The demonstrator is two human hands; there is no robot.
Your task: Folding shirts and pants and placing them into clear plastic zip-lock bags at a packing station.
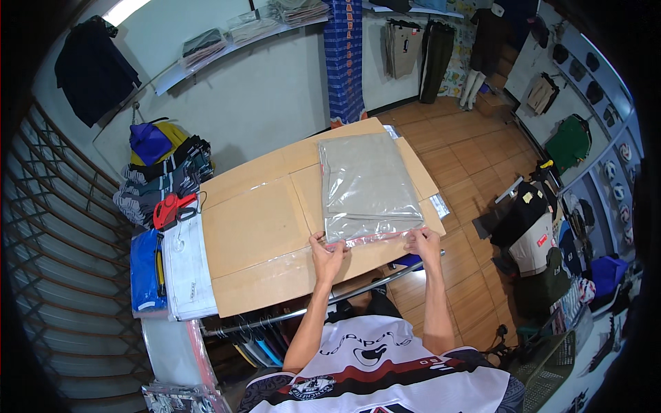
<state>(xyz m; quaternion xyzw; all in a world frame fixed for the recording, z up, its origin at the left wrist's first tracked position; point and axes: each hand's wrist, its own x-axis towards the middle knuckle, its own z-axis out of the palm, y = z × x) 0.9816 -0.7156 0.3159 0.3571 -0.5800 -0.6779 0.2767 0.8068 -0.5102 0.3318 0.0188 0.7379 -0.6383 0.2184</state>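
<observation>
Folded grey-beige cloth, which looks like a garment, lies inside a clear plastic bag point(368, 182) on a flat cardboard sheet point(255, 227). The bag's near edge carries a pinkish-red strip and faces me. At that edge's left end, my left hand point(329, 256) is closed, fingertips pinching the plastic. My right hand point(423, 245) is likewise closed on the right end, near the cardboard's corner. The strip stretches between both hands.
Left of the cardboard are a red tag gun-like tool point(173, 210), a blue packet point(147, 270) and stacked folded clothes point(162, 182). A metal rail point(275, 319) with hangers runs below the near edge. Clothes on racks point(533, 220) stand to the right, beyond the tiled floor point(454, 265).
</observation>
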